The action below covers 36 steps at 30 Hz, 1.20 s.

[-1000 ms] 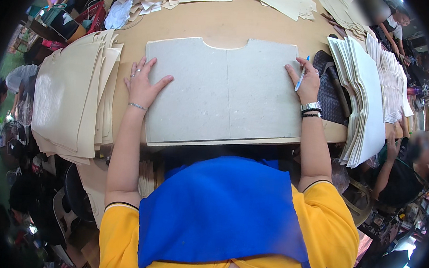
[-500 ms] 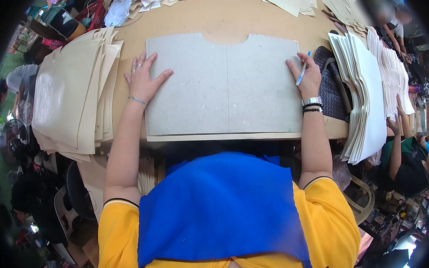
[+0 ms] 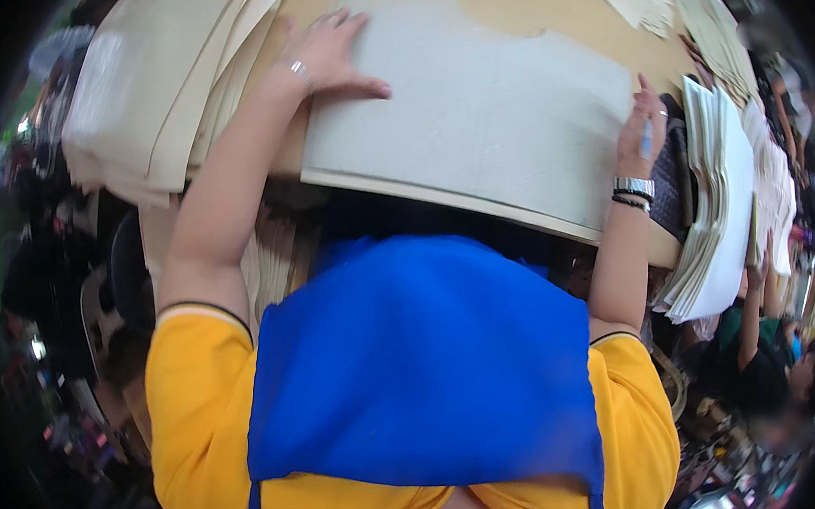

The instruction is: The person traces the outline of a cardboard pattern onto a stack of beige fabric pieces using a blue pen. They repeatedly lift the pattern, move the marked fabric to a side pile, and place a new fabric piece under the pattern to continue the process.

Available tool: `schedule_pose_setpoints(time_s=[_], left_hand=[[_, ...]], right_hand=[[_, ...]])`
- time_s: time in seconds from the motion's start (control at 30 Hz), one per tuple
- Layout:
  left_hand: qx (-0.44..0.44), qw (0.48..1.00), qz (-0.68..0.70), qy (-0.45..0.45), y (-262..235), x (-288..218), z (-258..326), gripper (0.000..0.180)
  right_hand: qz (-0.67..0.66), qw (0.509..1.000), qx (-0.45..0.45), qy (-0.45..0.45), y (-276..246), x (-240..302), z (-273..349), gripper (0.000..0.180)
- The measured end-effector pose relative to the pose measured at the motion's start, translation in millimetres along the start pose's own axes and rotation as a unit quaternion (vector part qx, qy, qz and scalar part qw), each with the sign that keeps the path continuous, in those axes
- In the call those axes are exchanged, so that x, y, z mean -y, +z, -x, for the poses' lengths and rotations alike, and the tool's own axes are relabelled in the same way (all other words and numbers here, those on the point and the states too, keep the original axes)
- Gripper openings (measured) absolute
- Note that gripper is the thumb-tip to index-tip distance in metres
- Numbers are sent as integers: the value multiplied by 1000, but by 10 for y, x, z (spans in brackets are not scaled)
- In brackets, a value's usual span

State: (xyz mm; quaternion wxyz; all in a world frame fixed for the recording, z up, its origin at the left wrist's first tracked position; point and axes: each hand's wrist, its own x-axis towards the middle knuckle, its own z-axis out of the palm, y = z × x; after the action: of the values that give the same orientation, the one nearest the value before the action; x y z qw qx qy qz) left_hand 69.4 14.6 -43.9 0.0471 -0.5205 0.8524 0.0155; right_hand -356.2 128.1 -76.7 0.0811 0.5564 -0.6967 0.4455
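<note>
A large grey pattern board (image 3: 472,109) with a notched far edge lies on the table in front of me. A pale cream sheet (image 3: 448,198) shows beneath it along the near edge. My left hand (image 3: 331,56) rests at the board's left edge, fingers spread and thumb reaching over its surface. At the right edge stands my right hand (image 3: 639,129), turned on its side, with a blue-and-white pen (image 3: 647,139) held against the palm. The image is slightly blurred, and the board's centre line is faint.
A tall stack of cream sheets (image 3: 143,80) stands at the left. On the right are a dark woven item (image 3: 671,168) and a stack of white sheets (image 3: 723,208). More cream pieces (image 3: 639,6) lie at the far side. Another person's arm (image 3: 752,308) shows at far right.
The view has shifted and tilted, so the board appears higher and slanted. My right hand has turned edge-on at the board's right side, still with the pen; my left hand stays spread.
</note>
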Motion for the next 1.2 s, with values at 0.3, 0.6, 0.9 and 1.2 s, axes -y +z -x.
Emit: schedule_pose_setpoints(time_s=[0.3, 0.6, 0.9, 1.2], left_hand=[[118, 990, 35, 74, -214, -99, -204, 101], [118, 990, 47, 68, -244, -56, -129, 113], [130, 990, 32, 51, -153, -67, -204, 117], [122, 990, 36, 53, -194, -70, -181, 113]], right_hand=[[-419, 834, 357, 11, 439, 1970, 1005, 16], [-351, 837, 381, -176, 765, 2408, 1328, 6], [-318, 839, 372, -239, 742, 2412, 1323, 9], [-338, 834, 364, -241, 770, 2398, 1329, 8]])
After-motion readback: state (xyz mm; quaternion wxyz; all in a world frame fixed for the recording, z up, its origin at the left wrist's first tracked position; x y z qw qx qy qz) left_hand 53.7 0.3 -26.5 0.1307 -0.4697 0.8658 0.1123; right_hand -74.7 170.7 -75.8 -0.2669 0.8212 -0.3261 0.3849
